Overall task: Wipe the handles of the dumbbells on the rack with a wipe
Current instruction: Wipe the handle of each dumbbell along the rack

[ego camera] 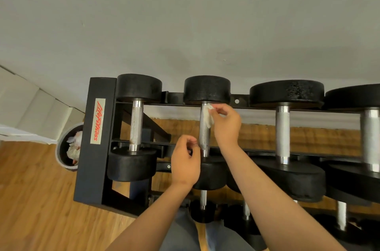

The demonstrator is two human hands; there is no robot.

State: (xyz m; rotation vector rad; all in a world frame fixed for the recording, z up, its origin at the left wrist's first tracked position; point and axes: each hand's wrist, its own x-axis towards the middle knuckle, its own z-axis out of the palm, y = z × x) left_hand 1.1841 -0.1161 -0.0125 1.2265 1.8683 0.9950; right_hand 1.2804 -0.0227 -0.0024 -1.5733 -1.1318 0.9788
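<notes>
The right hand [226, 125] pinches a crumpled white wipe [208, 116] against the upper end of the knurled handle [204, 137] of the 2nd dumbbell from the left, on the top tier of the black Life Fitness rack [96, 148]. The left hand [185, 160] hovers by that handle's lower end, fingers loosely curled and holding nothing, and hides part of the near head. 1 smaller dumbbell [135, 125] lies to the left and 2 larger dumbbells [282, 131] to the right, while a round bin [60, 154] of used wipes stands beside the rack's left end.
</notes>
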